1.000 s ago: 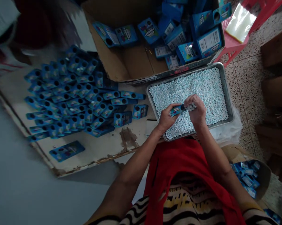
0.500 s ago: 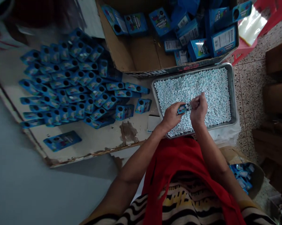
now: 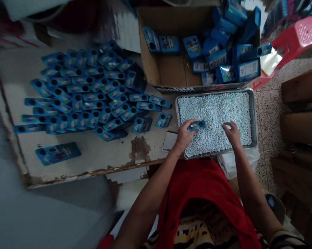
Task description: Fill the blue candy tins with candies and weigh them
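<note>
In my left hand (image 3: 185,135) is a small blue candy box (image 3: 198,125), its printed end with a dark round hole turned up toward me. Thumb and fingers grip it from the left, above the left part of a metal tray (image 3: 254,117). Small pale blue and white candies (image 3: 215,110) fill the tray in a loose layer. Over the tray's right side my right hand (image 3: 233,134) hovers with thumb and fingers apart; I make out nothing held in it. The hands are separated by a stretch of candies.
Many similar blue boxes (image 3: 80,88) stand packed together on the worn table, and one flat blue box (image 3: 58,154) lies near its front edge. Behind the tray, a cardboard carton (image 3: 168,71) holds more blue boxes. A pink stool (image 3: 305,31) and brown cartons (image 3: 300,129) are at right.
My right hand has left the candy box, where it was pouring candies in, and has moved right with its fingers opened. My left hand still holds the box. The view has shifted.
</note>
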`<state>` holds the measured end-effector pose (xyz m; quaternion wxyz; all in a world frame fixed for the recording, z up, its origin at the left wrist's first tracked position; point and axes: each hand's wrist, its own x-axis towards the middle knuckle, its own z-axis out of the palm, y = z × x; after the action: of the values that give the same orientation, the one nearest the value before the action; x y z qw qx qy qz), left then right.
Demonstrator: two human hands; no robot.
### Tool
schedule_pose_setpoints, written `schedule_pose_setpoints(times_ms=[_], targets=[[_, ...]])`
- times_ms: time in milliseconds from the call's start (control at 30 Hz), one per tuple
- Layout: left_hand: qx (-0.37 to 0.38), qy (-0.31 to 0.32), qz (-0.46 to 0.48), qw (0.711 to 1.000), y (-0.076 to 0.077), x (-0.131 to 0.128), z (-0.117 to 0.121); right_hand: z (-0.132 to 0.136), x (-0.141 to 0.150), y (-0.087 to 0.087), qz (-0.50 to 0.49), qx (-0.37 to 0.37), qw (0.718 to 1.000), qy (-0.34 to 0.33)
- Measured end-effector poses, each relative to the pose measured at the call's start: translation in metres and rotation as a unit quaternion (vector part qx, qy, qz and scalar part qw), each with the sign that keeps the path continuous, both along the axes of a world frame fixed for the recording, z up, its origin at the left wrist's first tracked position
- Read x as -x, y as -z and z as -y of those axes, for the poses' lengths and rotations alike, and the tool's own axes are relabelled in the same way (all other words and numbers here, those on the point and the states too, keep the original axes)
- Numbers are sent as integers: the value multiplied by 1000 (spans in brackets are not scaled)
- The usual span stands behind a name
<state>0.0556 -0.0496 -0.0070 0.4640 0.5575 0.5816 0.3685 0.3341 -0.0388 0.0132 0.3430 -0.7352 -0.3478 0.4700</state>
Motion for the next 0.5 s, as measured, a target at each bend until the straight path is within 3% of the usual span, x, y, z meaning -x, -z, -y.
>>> schedule_pose_setpoints(times_ms=[133,233,300,400,500], targets=[[-40,-27,-86,995,-28,46,23,-39,8,-36,81,-113,990,-38],[-40,-54,-185,980,-45,98,59,-97,17,-70,144,-241,956,-83],[-15,-91,-223,970,-49,133,88,-146,22,-84,225,-282,925,-121],[62,-211,-244,945,-38,182,128,-219,34,-80,363,-225,884,-187],[126,-330,-234,906,-10,222,149,-269,56,-54,380,-159,890,-196]])
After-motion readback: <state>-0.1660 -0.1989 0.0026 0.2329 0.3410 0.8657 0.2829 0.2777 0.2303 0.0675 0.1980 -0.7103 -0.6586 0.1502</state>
